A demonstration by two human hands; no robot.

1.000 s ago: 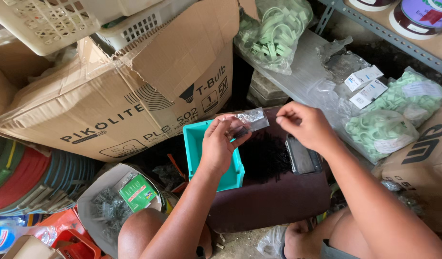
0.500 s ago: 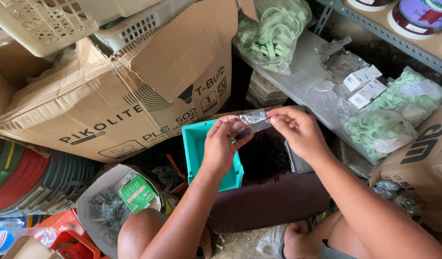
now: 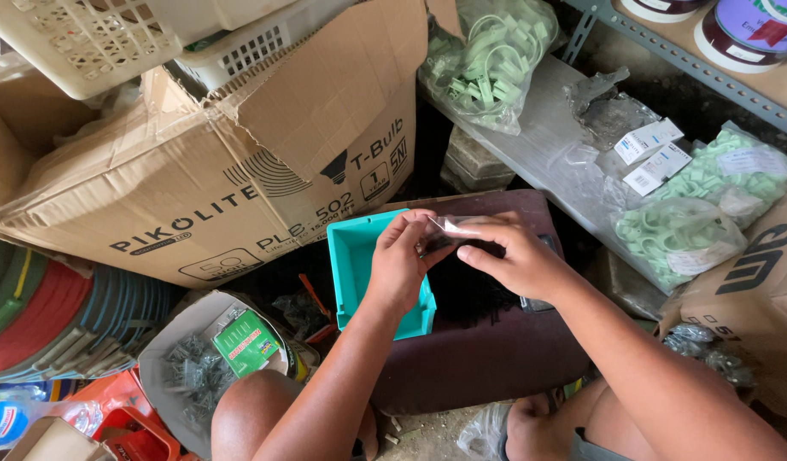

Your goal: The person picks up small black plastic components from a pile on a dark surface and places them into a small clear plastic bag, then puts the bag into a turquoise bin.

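Holding a small clear plastic packet [image 3: 451,229] between both hands, a person sits on the ground among boxes and looks down at it. The left hand [image 3: 399,265] pinches the packet's left edge between thumb and fingertips, the fingers curled close together. The right hand [image 3: 510,254] grips the right side, thumb underneath and fingers pressed together over the top, so much of the packet is hidden. What shows of it is thin, shiny and see-through, with a dark band along its lower edge (whether it holds anything cannot be told).

The packet hovers above the right rim of a teal rectangular plastic tray [image 3: 354,260], which rests on a dark maroon bin [image 3: 487,358] with a black interior. The person's bare knees frame the bottom of the view.

To the left sits a large brown cardboard box [image 3: 222,162] with torn flaps, and white plastic lattice baskets [image 3: 77,38] are stacked on top of it. Further left lies a stack of red, green and blue flat rings [image 3: 43,316]. Near the left knee, an open grey cardboard carton [image 3: 175,329] holds small grey clips and a green packet [image 3: 246,343]. To the upper right, clear bags of pale green plastic clips [image 3: 487,60] lie on a grey shelf board [image 3: 543,128] beside two small white boxes [image 3: 654,154].
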